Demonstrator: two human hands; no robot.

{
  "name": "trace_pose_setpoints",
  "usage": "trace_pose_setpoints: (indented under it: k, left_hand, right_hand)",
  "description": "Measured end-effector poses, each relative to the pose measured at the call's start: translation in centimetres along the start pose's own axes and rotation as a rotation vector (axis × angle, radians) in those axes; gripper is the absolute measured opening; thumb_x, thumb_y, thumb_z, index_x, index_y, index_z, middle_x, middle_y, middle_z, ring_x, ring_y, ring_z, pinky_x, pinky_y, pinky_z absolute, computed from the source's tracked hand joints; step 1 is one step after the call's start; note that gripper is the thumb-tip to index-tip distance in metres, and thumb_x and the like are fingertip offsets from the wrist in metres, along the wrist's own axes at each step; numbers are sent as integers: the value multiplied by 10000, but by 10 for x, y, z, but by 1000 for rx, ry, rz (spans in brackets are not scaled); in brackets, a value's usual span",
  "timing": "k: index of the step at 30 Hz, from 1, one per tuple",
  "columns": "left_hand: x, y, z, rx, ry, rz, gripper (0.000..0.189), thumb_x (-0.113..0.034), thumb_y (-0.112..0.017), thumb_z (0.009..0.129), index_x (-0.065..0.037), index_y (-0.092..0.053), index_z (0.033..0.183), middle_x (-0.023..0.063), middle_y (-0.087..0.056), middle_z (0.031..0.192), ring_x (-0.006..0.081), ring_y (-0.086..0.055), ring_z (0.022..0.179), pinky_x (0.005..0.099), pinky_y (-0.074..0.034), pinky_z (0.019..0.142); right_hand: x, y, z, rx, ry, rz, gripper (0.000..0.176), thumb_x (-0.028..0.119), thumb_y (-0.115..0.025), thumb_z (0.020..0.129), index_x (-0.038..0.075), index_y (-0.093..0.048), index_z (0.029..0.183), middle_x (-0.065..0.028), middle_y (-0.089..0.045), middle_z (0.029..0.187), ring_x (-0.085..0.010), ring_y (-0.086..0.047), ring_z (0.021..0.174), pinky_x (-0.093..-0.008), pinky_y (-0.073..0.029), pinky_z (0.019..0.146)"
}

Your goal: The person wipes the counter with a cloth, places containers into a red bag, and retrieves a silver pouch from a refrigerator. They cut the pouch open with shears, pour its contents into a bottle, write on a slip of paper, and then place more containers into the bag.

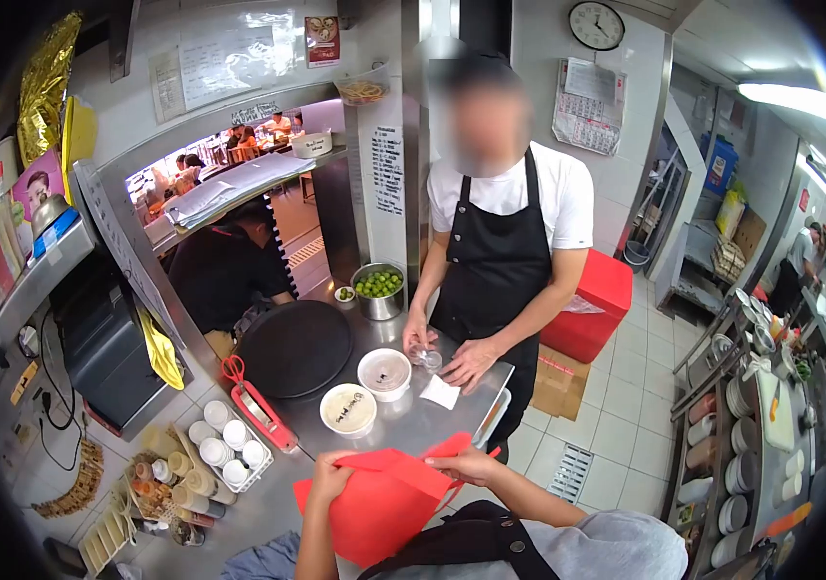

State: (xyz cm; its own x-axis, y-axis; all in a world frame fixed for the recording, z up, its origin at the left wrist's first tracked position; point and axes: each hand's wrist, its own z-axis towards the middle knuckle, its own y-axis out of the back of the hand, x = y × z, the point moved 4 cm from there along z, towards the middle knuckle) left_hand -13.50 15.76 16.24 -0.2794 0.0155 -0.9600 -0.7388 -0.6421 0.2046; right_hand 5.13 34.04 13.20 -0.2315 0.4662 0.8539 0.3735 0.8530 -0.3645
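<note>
Smooth, glossy metal is seen on the tabletop (282, 471), matt black on the round tray (297, 349), soft creased cloth-like fabric on the red bag (379, 507), and shiny crinkled foil on the gold sheet (48, 72).

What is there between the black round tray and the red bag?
In the head view, a round white tub with writing on its lid stands there, on the metal counter.

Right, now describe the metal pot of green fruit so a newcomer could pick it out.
Find the steel counter before the standing person in the black apron. Near its far edge, just beyond the large round black tray, stands the metal pot. It is filled with small green fruit, while the little white cup on its left holds only a few.
</note>
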Motion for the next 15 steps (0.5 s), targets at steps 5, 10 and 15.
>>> trace_pose_setpoints:
  k: [5, 10, 15]
  left_hand:
    - [27, 8, -25, -92, 101, -93, 315, 94, -519, 684, 30, -664, 957, 72, -676, 881, 134, -617, 822, 249, -480, 771]
    - [-45, 7, -39, 287, -121, -229, 320, -9, -628, 750, -3, -632, 1070, 97, -632, 1043, 202, -602, 941, 283, -459, 844]
    - [-33, -13, -28, 630, 289, -847, 488, -149, -678, 810, -24, -501, 1247, 138, -626, 1039, 202, -614, 926, 312, -481, 833]
  right_hand:
    - [34, -28, -1, -122, -22, -20, 129, 179, -676, 828, 54, -657, 852, -14, -652, 747, -71, -587, 618, -202, -455, 527]
    - [39, -24, 28, -132, 196, -99, 99, 156, -654, 846, 58, -658, 838, -10, -636, 706, -53, -547, 574, -202, -434, 507]
    - [72, -42, 10, -14, 408, -498, 193, 166, -612, 879, -6, -648, 958, 6, -632, 733, -76, -566, 654, -237, -457, 601]
